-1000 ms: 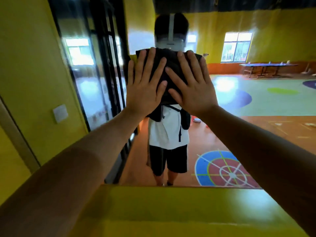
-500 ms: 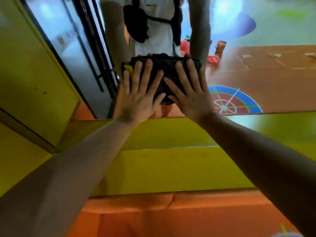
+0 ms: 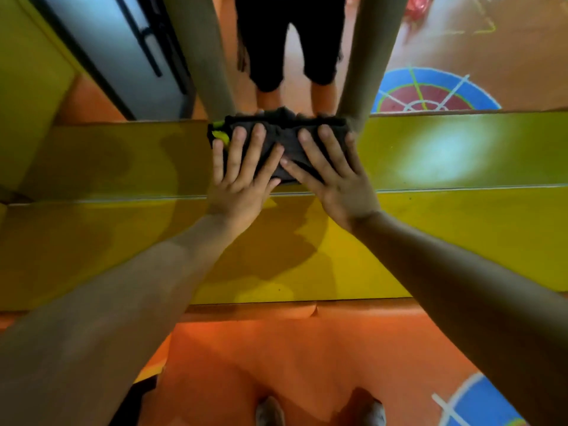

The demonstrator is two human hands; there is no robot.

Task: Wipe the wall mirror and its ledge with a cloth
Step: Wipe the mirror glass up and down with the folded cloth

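A dark folded cloth (image 3: 284, 139) with a yellow-green corner lies on the yellow ledge (image 3: 123, 161), right at the bottom edge of the wall mirror (image 3: 430, 50). My left hand (image 3: 242, 170) presses flat on the cloth's left half, fingers straight and spread. My right hand (image 3: 332, 170) presses flat on its right half the same way. The mirror shows my reflected arms and legs above the cloth.
Below the ledge drops a yellow wall face (image 3: 430, 241), then an orange floor (image 3: 276, 364) with my shoes (image 3: 270, 413) and a blue painted circle (image 3: 479, 404). A yellow wall (image 3: 27, 72) stands at the left of the mirror.
Both hands have slid the cloth straight down the mirror glass, from head height to its bottom edge and onto the ledge. The view has tilted downward with them.
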